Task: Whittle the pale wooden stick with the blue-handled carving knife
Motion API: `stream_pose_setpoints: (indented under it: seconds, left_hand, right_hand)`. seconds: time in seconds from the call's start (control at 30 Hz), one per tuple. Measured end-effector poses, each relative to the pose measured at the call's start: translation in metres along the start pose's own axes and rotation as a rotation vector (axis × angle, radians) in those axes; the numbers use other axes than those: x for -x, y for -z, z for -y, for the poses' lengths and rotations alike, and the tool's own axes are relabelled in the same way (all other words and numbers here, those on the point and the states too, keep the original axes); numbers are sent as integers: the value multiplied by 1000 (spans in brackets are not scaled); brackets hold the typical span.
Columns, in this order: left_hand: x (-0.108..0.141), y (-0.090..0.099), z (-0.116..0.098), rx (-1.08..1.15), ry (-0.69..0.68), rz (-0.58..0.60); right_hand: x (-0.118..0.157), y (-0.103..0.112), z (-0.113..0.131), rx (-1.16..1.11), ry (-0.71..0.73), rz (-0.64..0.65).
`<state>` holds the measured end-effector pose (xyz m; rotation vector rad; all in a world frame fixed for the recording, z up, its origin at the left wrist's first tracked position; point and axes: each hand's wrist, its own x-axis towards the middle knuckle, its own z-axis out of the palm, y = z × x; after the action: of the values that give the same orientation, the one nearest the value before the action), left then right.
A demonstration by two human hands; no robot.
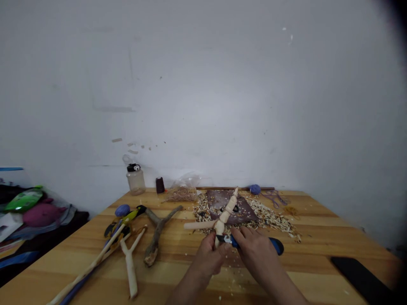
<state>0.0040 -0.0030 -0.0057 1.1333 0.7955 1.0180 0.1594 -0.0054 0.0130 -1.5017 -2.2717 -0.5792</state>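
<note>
My left hand grips the lower end of a peeled, pale forked wooden branch, which rises upright and tilts slightly away from me. Its side fork points left. My right hand holds a carving knife with a blue and black handle. The short dark blade lies against the lower part of the branch, close to my left thumb. The hands are almost touching, and my fingers hide part of the handle.
Wood shavings surround a brown leather mat on the wooden table. Other forked sticks lie left, beside a plastic bottle and a dark thread spool. A blue yarn ball sits behind, and a black phone lies right.
</note>
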Motion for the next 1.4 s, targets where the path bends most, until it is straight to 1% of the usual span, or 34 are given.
stream_pose_setpoints:
  seconds: [0.17,0.37,0.5,0.63,0.73,0.9,1.03,1.13,1.27,1.4]
  left_hand:
    - [-2,-2,1,-64,4,-50]
    - [-4,0,5,-114,-21,-98]
    - [-5,0,7,-151,-80,-134]
    - [-6,0,8,-200,-146,-137]
    - [-5,-1,8,-240,-161,-156]
    - [-1,-2,1,-406,-202,-183]
    - [2,-1,-6,-556,-231,-177]
    - [1,-1,-6,-608,-226,-197]
    - [-1,-1,-3,-596,-221,-228]
    - [-1,-3,-2,-600,-200,-283]
  right_hand:
    - [0,2,3,44,-8,17]
    - [1,-2,5,51,-19,22]
    - [1,-3,7,61,-27,29]
    - [1,-4,9,70,-46,45]
    - [1,-5,10,67,-61,55]
    - [0,-6,12,42,-86,97]
    - [-1,-8,12,33,-107,133]
    - [0,-10,13,55,-113,121]
    - [0,-12,14,87,-113,81]
    - [0,-14,16,126,-125,41]
